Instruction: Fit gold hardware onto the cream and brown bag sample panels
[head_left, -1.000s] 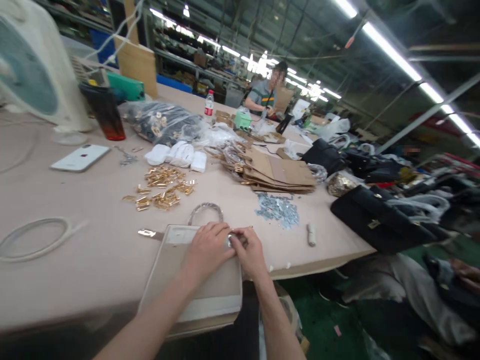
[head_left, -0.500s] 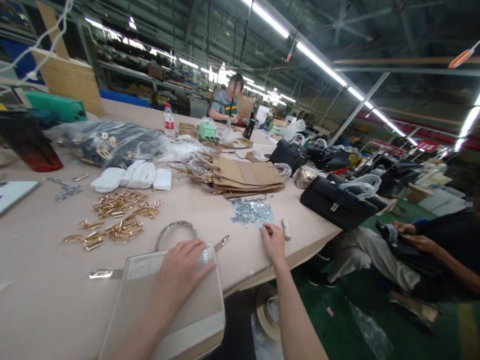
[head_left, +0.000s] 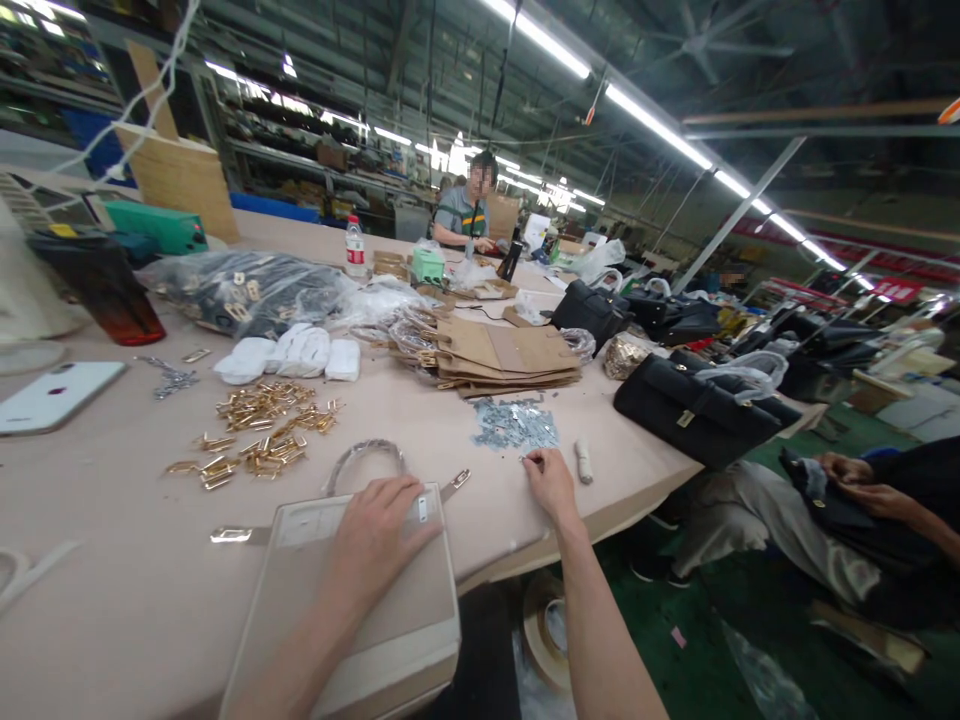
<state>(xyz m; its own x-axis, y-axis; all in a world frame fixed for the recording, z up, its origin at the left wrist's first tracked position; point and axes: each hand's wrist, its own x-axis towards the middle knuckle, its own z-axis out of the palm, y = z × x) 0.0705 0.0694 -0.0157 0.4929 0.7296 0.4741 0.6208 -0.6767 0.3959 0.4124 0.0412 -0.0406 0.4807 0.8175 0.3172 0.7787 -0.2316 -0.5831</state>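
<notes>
My left hand (head_left: 381, 535) lies flat on a beige handbag (head_left: 390, 620), its thumb stretched out below a small metal plate (head_left: 423, 510) on the bag's upper corner. The bag rests on the table's front edge, with its plastic-wrapped handle (head_left: 367, 446) pointing away from me. Metal-tipped straps stick out at the left (head_left: 232, 535) and right (head_left: 460, 480). On the table to the right, my right hand (head_left: 551, 484) is closed in a pinch, with a tiny silvery piece showing at the fingertips. Just beyond it lies a pile of small metal plates (head_left: 517, 424).
Gold hardware pieces (head_left: 274, 425) lie left of the handle, with white pads (head_left: 289, 355) behind. Stacked brown bag panels (head_left: 510, 350) lie beyond the plates. A rolled cloth (head_left: 583, 462) and black handbag (head_left: 697, 405) are at right. A co-worker (head_left: 795, 520) sits beside the table.
The view has turned slightly left, bringing more of the white phone into sight. My left hand stays on the handbag; my right hand remains pinched near the plates, almost unmoved.
</notes>
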